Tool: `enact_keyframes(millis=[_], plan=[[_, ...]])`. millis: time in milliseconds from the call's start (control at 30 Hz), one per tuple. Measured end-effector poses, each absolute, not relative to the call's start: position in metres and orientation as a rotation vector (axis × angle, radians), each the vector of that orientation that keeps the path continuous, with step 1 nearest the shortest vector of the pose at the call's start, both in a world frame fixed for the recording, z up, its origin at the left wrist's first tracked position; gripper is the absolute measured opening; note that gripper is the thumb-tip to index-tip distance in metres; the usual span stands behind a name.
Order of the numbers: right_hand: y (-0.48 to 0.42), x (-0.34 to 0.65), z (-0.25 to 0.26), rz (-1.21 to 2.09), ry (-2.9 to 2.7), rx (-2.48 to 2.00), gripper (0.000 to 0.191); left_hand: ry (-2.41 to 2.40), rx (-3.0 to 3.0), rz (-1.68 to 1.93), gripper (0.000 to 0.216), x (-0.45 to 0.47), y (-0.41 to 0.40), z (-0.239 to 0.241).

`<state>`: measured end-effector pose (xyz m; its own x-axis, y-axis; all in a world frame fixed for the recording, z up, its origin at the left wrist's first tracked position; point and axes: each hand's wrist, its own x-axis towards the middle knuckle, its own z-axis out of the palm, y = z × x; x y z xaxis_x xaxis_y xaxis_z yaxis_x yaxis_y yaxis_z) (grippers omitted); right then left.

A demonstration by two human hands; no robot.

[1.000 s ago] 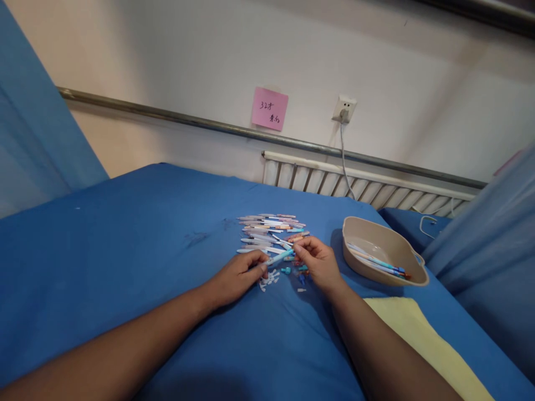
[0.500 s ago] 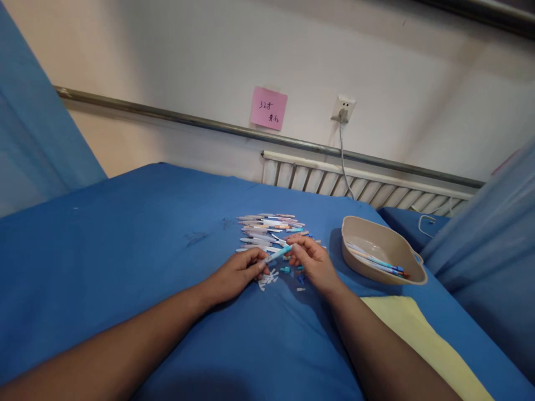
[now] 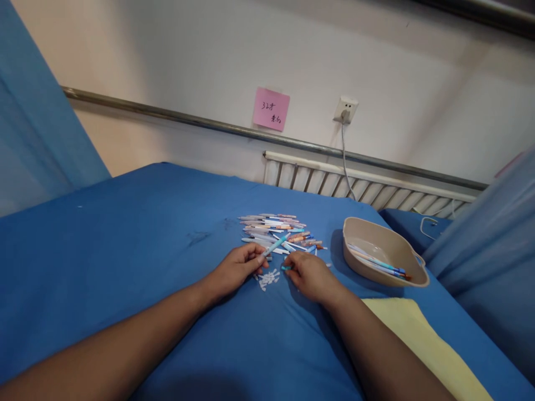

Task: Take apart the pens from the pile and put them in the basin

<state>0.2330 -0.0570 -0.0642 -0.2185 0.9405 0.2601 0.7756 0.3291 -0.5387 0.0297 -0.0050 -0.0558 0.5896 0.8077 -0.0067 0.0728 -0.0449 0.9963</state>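
Observation:
My left hand [image 3: 246, 264] is closed on a light-blue pen barrel [image 3: 276, 245], which tilts up to the right. Lower and to the right, my right hand [image 3: 308, 274] has its fingertips pinched at a small teal pen part [image 3: 286, 268] near the cloth. Whether that part is lifted is hard to tell. Between the hands lies a little heap of small white pieces [image 3: 267, 279]. Beyond them several pens and pen parts [image 3: 271, 223] are laid in rows, grey, white and orange ones among them.
A beige plastic basin [image 3: 382, 236] with several pens inside stands to the right. A yellow cloth [image 3: 422, 334] lies in front of it. Blue sheeting [image 3: 125, 234] covers the surface. Behind are a radiator [image 3: 309, 175], a metal rail [image 3: 200, 122] and a plugged-in cable [image 3: 345, 150].
My right hand has let go of the pen's upper end and moved down to the small teal part. The pen stays in my left hand, now tilted more steeply.

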Motion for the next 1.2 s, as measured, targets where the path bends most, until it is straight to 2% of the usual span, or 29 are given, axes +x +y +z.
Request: enact_keyframes(millis=[67,200,333,567,967,1200], plan=[[-0.053,0.233,-0.064,0.595,-1.782,-1.415,0.006,0.788,1.537,0.697,0.024,0.030,-0.006,-0.055],[-0.047,0.238,-0.059,1.052,-1.174,-1.133,0.021,0.798,1.594,0.679,0.024,0.029,-0.006,-0.054],[-0.046,0.243,-0.054,1.220,-0.909,-0.933,0.024,0.795,1.652,0.651,0.024,0.028,-0.005,-0.055],[-0.045,0.243,-0.056,1.157,-0.882,-0.888,0.020,0.803,1.773,0.614,0.023,0.027,-0.005,-0.056],[-0.047,0.244,-0.058,1.035,-1.080,-1.036,0.025,0.793,1.880,0.577,0.024,0.024,-0.005,-0.057],[-0.048,0.244,-0.050,0.798,-1.316,-1.113,0.019,0.836,2.029,0.561,0.023,0.022,-0.007,-0.049]])
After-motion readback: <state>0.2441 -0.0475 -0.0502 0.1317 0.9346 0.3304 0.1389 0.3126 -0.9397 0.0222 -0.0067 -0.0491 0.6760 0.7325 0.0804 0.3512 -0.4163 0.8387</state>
